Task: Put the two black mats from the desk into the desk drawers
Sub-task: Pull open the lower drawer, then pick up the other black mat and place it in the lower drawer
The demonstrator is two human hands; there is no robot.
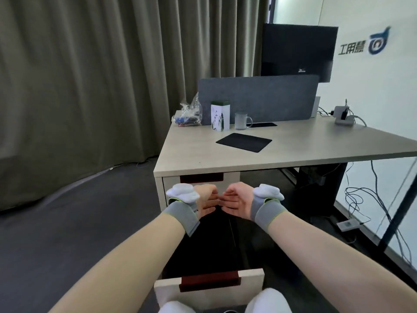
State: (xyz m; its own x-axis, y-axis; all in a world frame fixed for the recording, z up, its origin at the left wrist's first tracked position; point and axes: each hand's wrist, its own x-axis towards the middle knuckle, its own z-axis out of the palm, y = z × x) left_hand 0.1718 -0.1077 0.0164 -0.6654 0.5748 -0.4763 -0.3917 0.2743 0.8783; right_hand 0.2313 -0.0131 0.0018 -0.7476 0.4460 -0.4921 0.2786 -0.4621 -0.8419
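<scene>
From the head view, both hands reach into the pulled-out lower drawer (209,288). The left hand (206,199) and right hand (237,201) meet fingertip to fingertip, fingers loosely curled, palms facing in. Under the fingers the drawer is dark; they may be pressing a black mat there, but I cannot tell. Well beyond the fingers, one black mat (244,142) lies flat on the desk (316,143).

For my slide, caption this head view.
Both hands reach into the open lower desk drawer; one flat black rectangular mat remains on the desk.
</scene>
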